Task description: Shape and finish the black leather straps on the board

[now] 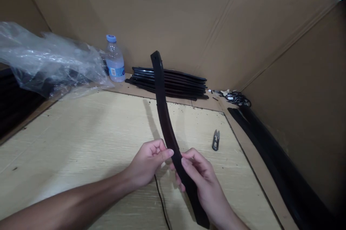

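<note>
A long curved black strip (164, 115) stands tilted above the pale wooden board (81, 143), its far end pointing up toward the cardboard wall. My left hand (148, 163) pinches its lower part from the left with thumb and fingers. My right hand (204, 183) grips the same strip from the right, just below the left hand. The strip's near end sticks out under my right wrist. A thin black cord (161, 201) runs down from under my left hand.
A stack of similar black strips (173, 83) lies at the back beside a water bottle (114, 59). Crumpled clear plastic bags (48, 61) sit at the left. Small snips (216, 140) lie on the board to the right. Long black strips (278, 165) lean along the right cardboard wall.
</note>
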